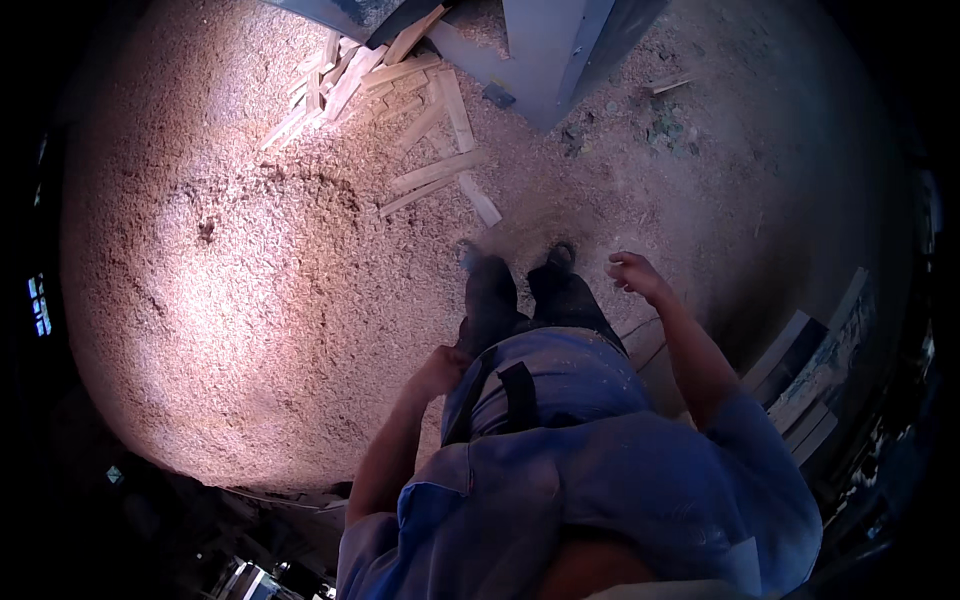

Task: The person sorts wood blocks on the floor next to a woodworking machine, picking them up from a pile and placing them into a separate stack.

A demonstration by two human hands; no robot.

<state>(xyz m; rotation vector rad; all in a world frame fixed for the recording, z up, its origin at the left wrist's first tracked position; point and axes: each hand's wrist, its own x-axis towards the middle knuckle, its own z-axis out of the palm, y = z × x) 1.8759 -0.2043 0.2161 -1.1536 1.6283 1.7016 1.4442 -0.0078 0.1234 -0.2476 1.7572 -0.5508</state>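
Note:
My left hand (438, 372) hangs against the side of my left thigh, by the dark trousers (490, 292). Its fingers are turned in and mostly hidden, so its grip does not show. Out to the right of my legs, my right hand (636, 276) is held over the wood-chip-covered floor (280, 330). The fingers of that hand are loosely bent and apart, with nothing visible in them. A dark strap (518, 394) lies across the blue shirt at my waist.
Ahead of my feet, loose wooden slats (437, 170) lie scattered, with a pile of wood offcuts (345, 78) beyond. A grey metal panel (556, 50) stands at the far side. Boards (800, 385) lie at the right. Dark shoes (562, 255) show below my legs.

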